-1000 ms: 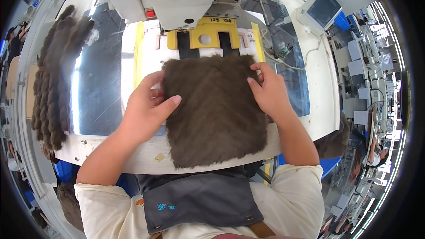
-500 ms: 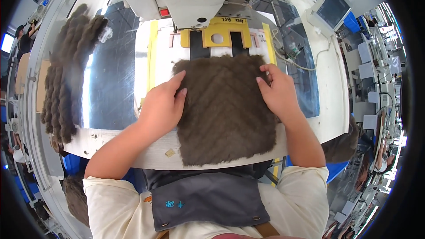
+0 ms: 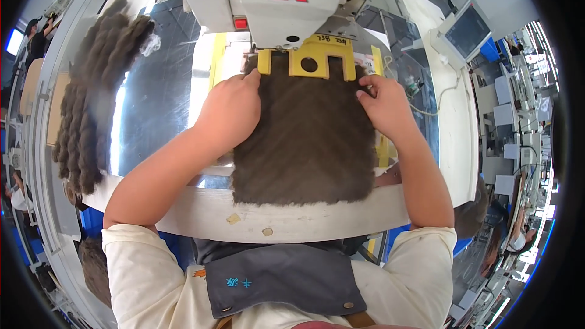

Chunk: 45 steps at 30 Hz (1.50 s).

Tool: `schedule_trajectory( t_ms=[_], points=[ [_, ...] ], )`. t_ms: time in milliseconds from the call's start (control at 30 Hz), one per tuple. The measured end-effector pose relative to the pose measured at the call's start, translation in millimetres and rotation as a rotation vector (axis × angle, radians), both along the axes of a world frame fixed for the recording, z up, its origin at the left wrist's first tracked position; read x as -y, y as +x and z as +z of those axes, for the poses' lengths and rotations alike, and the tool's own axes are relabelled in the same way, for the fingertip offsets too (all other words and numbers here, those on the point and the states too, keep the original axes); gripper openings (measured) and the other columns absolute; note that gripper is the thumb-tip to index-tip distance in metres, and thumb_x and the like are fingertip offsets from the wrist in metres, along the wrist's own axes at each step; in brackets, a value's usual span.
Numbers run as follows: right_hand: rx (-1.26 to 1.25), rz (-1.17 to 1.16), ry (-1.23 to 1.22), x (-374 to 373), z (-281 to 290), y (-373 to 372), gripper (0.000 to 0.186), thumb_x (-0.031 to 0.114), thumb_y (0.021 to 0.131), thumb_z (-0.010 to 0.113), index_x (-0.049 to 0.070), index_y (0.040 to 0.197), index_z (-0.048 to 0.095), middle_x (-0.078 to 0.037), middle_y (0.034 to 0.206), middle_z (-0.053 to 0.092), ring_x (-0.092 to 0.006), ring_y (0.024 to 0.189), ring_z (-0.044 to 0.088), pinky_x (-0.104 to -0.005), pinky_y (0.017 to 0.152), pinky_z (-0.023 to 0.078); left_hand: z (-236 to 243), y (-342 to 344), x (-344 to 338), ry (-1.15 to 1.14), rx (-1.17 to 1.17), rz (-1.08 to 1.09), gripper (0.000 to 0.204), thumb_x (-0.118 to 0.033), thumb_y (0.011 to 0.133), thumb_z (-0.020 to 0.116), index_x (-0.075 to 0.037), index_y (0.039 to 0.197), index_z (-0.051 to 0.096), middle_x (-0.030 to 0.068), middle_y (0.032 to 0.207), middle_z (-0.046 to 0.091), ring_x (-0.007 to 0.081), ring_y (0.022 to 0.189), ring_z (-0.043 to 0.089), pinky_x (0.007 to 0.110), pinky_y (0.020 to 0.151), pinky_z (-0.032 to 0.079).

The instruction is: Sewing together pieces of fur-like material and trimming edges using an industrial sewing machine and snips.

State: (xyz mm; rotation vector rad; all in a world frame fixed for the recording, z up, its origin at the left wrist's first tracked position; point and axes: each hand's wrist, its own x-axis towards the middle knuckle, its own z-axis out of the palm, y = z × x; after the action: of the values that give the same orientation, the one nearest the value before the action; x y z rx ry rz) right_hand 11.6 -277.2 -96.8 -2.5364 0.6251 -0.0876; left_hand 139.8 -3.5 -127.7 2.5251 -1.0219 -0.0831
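Observation:
A square brown fur piece point(image 3: 303, 140) lies flat, its far edge under a yellow template point(image 3: 347, 67) with cut-outs and a round hole, below the white sewing machine head point(image 3: 262, 6). My left hand point(image 3: 234, 106) is closed at the fur's upper left edge, fingertips beside the template's left prong and thumb largely hidden. My right hand point(image 3: 384, 106) grips the upper right edge with curled fingers and thumb, just right of the template. The black strips seen earlier beneath the template are covered by fur.
Wavy brown fur strips point(image 3: 85, 122) lie at the left of the worktable point(image 3: 286, 228). A screen point(image 3: 463, 27) and a cord point(image 3: 436, 109) are at the right. A co-worker point(image 3: 38, 41) stands at far left. More dark fur point(image 3: 469, 213) hangs low at the right.
Both hands and the fur have moved forward, away from my body; the fur's far edge has slid under the yellow template. My left hand's fingers have drawn together.

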Motion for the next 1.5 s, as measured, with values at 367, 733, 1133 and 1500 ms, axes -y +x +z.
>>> schedule_trajectory(
  t_ms=[367,733,1133,1500],
  points=[
    [-0.063,-0.095,0.053,-1,1,19,0.043,0.015,0.087,0.073,0.002,0.127,0.067,-0.019,0.081,0.069,-0.0377,0.078,0.068,-0.0448,0.075,0.052,10,17,12,0.065,-0.125,0.116,0.038,-0.010,0.096,0.055,0.006,0.130,0.056,0.0264,0.086,0.070,0.0451,0.077,0.069,0.053,0.074,0.056],
    [0.069,0.102,-0.178,-2,-13,16,0.048,0.012,0.092,0.064,-0.002,0.138,0.062,-0.026,0.088,0.068,-0.0448,0.084,0.067,-0.0495,0.076,0.053,-7,20,6,0.213,0.093,-0.038,0.052,-0.006,0.089,0.056,0.010,0.139,0.055,0.0153,0.077,0.068,0.0330,0.069,0.069,0.044,0.064,0.057],
    [0.068,0.140,-0.212,-3,-12,15,0.050,0.010,0.093,0.062,-0.002,0.141,0.059,-0.026,0.093,0.069,-0.0457,0.087,0.067,-0.0502,0.077,0.053,-12,21,6,0.137,0.109,-0.059,0.050,-0.001,0.086,0.057,0.012,0.135,0.056,0.0175,0.075,0.066,0.0355,0.068,0.068,0.045,0.065,0.056],
    [0.003,0.156,-0.193,-5,-11,11,0.042,0.015,0.095,0.059,-0.007,0.131,0.062,-0.025,0.091,0.070,-0.0434,0.085,0.069,-0.0514,0.077,0.055,-14,26,2,0.049,0.134,-0.047,0.051,0.002,0.085,0.057,0.009,0.136,0.055,0.0243,0.076,0.066,0.0430,0.069,0.067,0.052,0.066,0.055]
  ],
)
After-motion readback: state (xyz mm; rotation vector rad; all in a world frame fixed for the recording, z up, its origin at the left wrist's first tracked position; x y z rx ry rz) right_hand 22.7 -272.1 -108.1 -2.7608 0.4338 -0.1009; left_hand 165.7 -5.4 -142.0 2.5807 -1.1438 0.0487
